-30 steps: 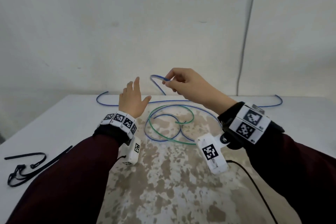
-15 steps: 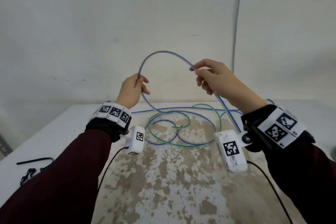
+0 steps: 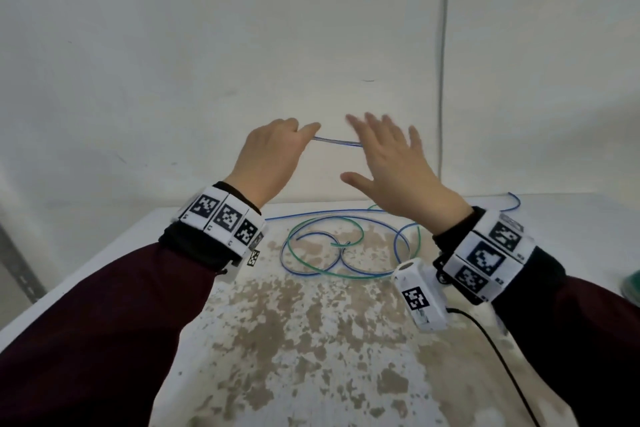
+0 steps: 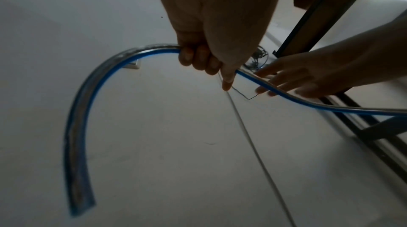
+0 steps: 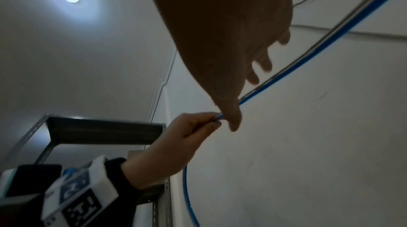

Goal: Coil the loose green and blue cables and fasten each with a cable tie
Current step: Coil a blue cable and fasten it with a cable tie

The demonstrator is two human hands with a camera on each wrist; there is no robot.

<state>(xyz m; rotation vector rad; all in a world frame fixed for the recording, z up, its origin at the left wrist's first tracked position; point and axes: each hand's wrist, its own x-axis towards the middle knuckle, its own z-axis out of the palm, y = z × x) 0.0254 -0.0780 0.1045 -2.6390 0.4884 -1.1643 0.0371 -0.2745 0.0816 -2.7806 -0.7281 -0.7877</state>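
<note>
My left hand (image 3: 277, 149) is raised in front of the wall, its fingers curled round the blue cable (image 3: 337, 141). In the left wrist view the blue cable (image 4: 92, 91) arcs out of my left hand (image 4: 204, 56) to the left and runs on to the right under my right hand (image 4: 286, 81). My right hand (image 3: 388, 152) is spread wide with straight fingers, beside the cable, gripping nothing. Loose loops of blue cable (image 3: 298, 265) and green cable (image 3: 311, 265) lie tangled together on the table (image 3: 311, 340).
The table top is white with worn brown patches; its back edge meets a white wall (image 3: 242, 45). A thin grey cord (image 3: 444, 45) runs down the wall. Black camera leads (image 3: 498, 350) trail from my right wrist. A metal shelf frame (image 5: 66, 130) shows at the left.
My right hand has let go of the blue cable and spread its fingers. The tall raised arch has dropped to a short level span, and my left hand has risen, still gripping the cable.
</note>
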